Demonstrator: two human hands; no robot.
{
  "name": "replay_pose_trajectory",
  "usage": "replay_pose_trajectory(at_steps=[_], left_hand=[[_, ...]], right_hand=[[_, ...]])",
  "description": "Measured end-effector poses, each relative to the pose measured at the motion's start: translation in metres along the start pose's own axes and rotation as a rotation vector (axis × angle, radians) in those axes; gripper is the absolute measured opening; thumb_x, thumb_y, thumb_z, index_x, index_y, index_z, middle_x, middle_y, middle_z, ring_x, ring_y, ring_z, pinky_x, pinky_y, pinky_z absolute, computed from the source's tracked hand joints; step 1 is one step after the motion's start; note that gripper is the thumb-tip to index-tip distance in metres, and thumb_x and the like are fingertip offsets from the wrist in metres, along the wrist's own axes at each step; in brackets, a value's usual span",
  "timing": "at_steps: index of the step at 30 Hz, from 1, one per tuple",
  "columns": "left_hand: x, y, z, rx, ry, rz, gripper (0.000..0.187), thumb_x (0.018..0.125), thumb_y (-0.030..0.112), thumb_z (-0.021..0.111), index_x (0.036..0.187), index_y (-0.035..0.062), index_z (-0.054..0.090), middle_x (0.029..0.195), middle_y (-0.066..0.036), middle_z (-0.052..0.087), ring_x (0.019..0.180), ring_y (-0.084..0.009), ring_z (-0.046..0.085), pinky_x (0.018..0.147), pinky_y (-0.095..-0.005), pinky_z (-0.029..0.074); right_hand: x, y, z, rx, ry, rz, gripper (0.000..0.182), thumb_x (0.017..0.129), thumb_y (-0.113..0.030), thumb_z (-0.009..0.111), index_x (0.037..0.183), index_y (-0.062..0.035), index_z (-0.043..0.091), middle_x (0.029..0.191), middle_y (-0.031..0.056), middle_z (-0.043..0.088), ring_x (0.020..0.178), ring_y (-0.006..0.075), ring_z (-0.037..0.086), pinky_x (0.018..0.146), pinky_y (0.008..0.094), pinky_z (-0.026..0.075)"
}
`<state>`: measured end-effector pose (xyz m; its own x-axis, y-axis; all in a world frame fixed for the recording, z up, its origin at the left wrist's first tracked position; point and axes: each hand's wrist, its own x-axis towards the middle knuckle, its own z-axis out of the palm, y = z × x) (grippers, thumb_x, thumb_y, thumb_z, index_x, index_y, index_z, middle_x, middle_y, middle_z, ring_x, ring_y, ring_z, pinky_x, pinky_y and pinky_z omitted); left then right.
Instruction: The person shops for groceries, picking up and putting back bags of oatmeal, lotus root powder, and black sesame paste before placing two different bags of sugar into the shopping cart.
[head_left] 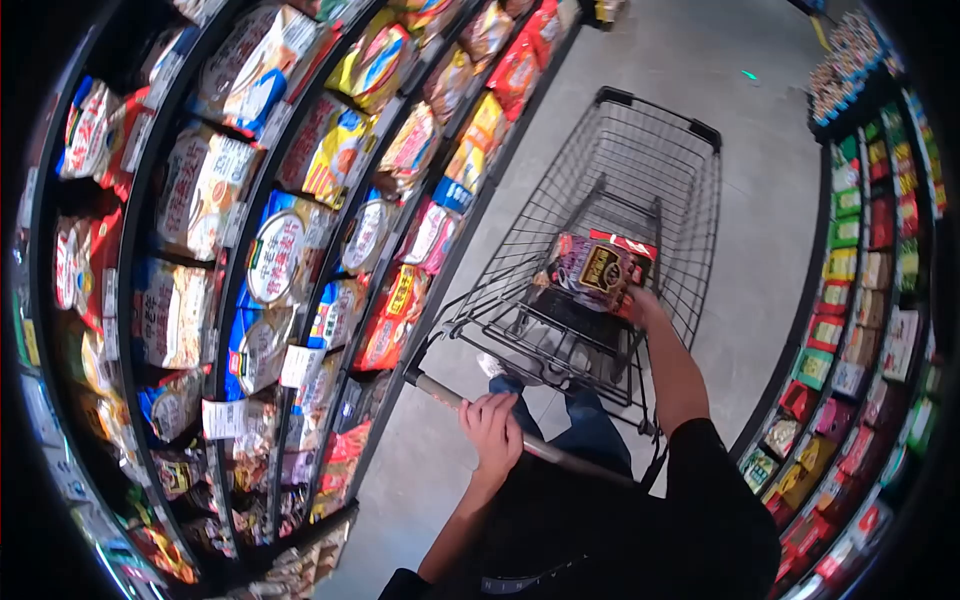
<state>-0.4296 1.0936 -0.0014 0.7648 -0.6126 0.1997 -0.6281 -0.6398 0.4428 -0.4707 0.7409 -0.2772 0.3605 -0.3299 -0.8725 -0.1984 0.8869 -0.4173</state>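
Observation:
My left hand (491, 430) is closed around the handle bar (560, 457) of a black wire shopping cart (650, 150). My right arm reaches down into the cart. There my right hand (642, 307), somewhat blurred, grips the right edge of a purple food bag (585, 268) with a dark, gold-edged label; its fingertips are partly hidden. A red package (630, 243) shows just behind that bag, mostly covered by it.
Tall shelves (345, 385) packed with bagged foods stand close on the left. Lower shelves (815, 345) with colourful packs run along the right. Grey floor (765, 120) stretches ahead between them. A stacked display (847, 75) stands at the far right.

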Motion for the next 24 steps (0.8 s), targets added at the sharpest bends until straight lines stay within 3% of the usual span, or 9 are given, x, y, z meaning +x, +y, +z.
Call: replay_pose_trajectory(at_steps=[2, 4, 6, 12, 14, 15, 17, 22, 24], left_hand=[[-0.011, -0.001, -0.009, 0.024, -0.026, -0.028, 0.03, 0.078, 0.011, 0.056, 0.106, 0.0121, 0.067, 0.113, -0.001, 0.063, 0.111, -0.0235, 0.053, 0.11, -0.0489, 0.023], [-0.016, -0.001, -0.018, 0.033, -0.061, -0.05, 0.026, 0.077, 0.012, 0.057, 0.1, 0.0123, 0.068, 0.11, 0.0, 0.064, 0.109, -0.0229, 0.053, 0.11, -0.048, 0.025], [-0.03, -0.01, -0.023, 0.061, -0.042, -0.092, 0.027, 0.076, 0.012, 0.057, 0.1, 0.0124, 0.068, 0.109, 0.0, 0.063, 0.109, -0.0227, 0.053, 0.111, -0.0476, 0.025], [-0.043, -0.016, -0.04, 0.046, -0.099, -0.059, 0.019, 0.076, 0.012, 0.059, 0.094, 0.0095, 0.065, 0.097, -0.003, 0.061, 0.102, -0.0214, 0.056, 0.109, -0.0462, 0.032], [-0.045, -0.021, -0.05, 0.033, -0.126, -0.051, 0.014, 0.077, 0.013, 0.06, 0.09, 0.009, 0.063, 0.092, -0.004, 0.059, 0.099, -0.0218, 0.056, 0.109, -0.0458, 0.032], [-0.046, -0.023, -0.056, 0.014, -0.171, -0.028, 0.011, 0.078, 0.015, 0.061, 0.087, 0.0086, 0.062, 0.087, -0.005, 0.056, 0.097, -0.0222, 0.056, 0.11, -0.0453, 0.033], [-0.048, -0.025, -0.065, 0.016, -0.119, -0.019, 0.01, 0.08, 0.016, 0.061, 0.085, 0.0076, 0.059, 0.082, -0.006, 0.053, 0.094, -0.0234, 0.056, 0.11, -0.0443, 0.034], [-0.074, -0.042, -0.065, -0.087, -0.044, 0.022, 0.022, 0.082, 0.017, 0.061, 0.101, 0.0056, 0.058, 0.087, -0.008, 0.056, 0.094, -0.0222, 0.056, 0.11, -0.0456, 0.033], [-0.09, -0.052, -0.064, -0.158, -0.004, 0.043, 0.031, 0.085, 0.017, 0.061, 0.112, 0.0036, 0.055, 0.089, -0.009, 0.056, 0.092, -0.023, 0.056, 0.11, -0.0459, 0.033]], right_hand=[[0.117, 0.084, -0.066, -0.046, -0.247, 0.105, 0.041, 0.091, -0.037, 0.066, 0.118, -0.0082, 0.056, 0.1, 0.006, 0.068, 0.087, 0.0198, 0.067, 0.073, 0.0359, 0.055], [0.094, 0.11, -0.046, 0.056, -0.334, -0.11, 0.039, 0.091, -0.038, 0.066, 0.115, -0.0111, 0.052, 0.102, 0.0049, 0.066, 0.089, 0.0184, 0.064, 0.069, 0.0352, 0.053], [0.081, 0.115, -0.048, -0.142, -0.088, -0.001, 0.042, 0.09, -0.039, 0.067, 0.119, -0.0122, 0.052, 0.099, 0.0048, 0.066, 0.086, 0.0197, 0.063, 0.067, 0.0368, 0.052], [0.083, 0.114, -0.033, -0.224, -0.043, 0.023, 0.03, 0.092, -0.037, 0.065, 0.108, -0.0111, 0.064, 0.085, 0.0052, 0.067, 0.075, 0.0212, 0.063, 0.07, 0.0394, 0.05], [0.04, 0.093, -0.009, -0.895, 0.173, -0.616, 0.025, 0.093, -0.027, 0.064, 0.1, -0.0033, 0.067, 0.082, 0.0087, 0.067, 0.073, 0.0239, 0.063, 0.072, 0.0378, 0.049], [0.028, 0.085, 0.005, -0.914, 0.151, -0.634, 0.025, 0.093, -0.027, 0.064, 0.1, -0.0033, 0.067, 0.082, 0.0087, 0.067, 0.073, 0.0239, 0.063, 0.072, 0.0378, 0.049], [0.019, 0.069, 0.022, -1.012, 0.157, -1.006, 0.026, 0.094, -0.02, 0.061, 0.104, 0.0036, 0.065, 0.084, 0.0126, 0.068, 0.076, 0.0253, 0.063, 0.073, 0.0371, 0.048], [-0.093, 0.021, 0.108, -1.161, 0.023, -1.159, 0.022, 0.093, -0.021, 0.061, 0.096, 0.0, 0.067, 0.081, 0.0154, 0.068, 0.07, 0.0211, 0.062, 0.068, 0.0375, 0.047], [-0.153, 0.012, 0.139, -1.286, -0.037, -1.111, 0.023, 0.093, -0.018, 0.059, 0.094, 0.0045, 0.062, 0.08, 0.0191, 0.066, 0.072, 0.0317, 0.064, 0.071, 0.0409, 0.047]])
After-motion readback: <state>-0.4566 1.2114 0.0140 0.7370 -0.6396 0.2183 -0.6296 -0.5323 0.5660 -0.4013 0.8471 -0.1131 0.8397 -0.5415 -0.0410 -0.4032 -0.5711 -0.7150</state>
